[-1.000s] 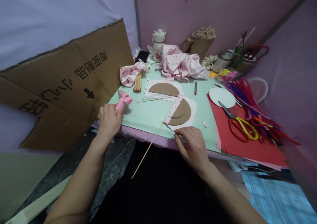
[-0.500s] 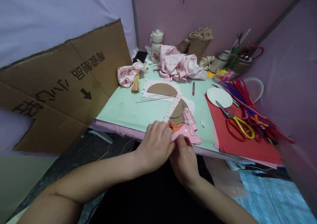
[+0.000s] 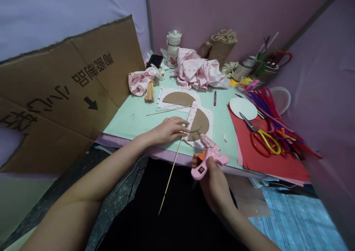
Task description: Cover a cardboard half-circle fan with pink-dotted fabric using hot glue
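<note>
My right hand is closed round the grip of a pink glue gun, whose nozzle points up toward a brown cardboard half-disc lying on white dotted fabric. My left hand rests on the mint-green table, fingers reaching to a dotted fabric strip and the top of a thin wooden stick that hangs over the table's front edge. A second brown half-disc lies further back, with another stick beside it.
A big cardboard sheet leans at the left. Red paper with scissors, a white paper disc and several pipe cleaners lie at the right. Crumpled pink cloth, a bundle of sticks, a jar and twine stand at the back.
My left hand brought the glue gun from the table's left corner to the front; my right hand took it. My left hand then moved onto the strip and stick.
</note>
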`<act>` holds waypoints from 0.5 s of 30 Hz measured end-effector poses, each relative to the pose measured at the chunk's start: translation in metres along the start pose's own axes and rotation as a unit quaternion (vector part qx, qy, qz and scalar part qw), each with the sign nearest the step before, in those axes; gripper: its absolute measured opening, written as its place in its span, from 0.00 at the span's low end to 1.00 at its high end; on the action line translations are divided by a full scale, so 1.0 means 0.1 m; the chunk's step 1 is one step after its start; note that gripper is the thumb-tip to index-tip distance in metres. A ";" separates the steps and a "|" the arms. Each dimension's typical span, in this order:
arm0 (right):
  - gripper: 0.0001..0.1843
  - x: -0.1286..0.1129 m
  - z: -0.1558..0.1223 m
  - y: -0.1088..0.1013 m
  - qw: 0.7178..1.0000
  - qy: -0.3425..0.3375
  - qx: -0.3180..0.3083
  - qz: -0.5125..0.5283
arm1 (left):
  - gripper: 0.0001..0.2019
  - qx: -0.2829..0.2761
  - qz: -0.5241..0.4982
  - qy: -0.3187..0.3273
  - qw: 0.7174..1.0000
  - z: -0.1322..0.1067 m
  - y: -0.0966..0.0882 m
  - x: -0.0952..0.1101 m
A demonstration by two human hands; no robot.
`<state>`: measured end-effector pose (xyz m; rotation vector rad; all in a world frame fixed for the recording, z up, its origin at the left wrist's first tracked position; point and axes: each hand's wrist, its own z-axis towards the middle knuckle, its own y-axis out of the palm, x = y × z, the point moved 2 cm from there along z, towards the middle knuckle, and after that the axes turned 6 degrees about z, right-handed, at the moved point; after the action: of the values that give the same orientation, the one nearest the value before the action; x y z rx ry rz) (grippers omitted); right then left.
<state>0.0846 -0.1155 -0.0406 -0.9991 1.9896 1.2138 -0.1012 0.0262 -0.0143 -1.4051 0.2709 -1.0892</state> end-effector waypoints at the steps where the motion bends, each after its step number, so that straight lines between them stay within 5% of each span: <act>1: 0.28 0.03 -0.03 -0.01 0.999 0.008 -0.020 -0.024 | 0.10 -0.004 -0.005 0.008 1.000 0.03 0.07 -0.04; 5: 0.32 0.11 -0.12 -0.05 0.991 0.022 -0.081 -0.101 | 0.11 0.002 -0.032 0.024 0.999 0.05 0.19 -0.09; 15: 0.31 0.08 -0.08 -0.08 0.984 -0.010 -0.089 -0.153 | 0.10 -0.012 -0.048 0.009 0.999 0.02 0.11 -0.08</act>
<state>0.0860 -0.1273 -0.0473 -1.3197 1.6577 1.2361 -0.0988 0.0315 -0.0266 -1.4434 0.2327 -1.1797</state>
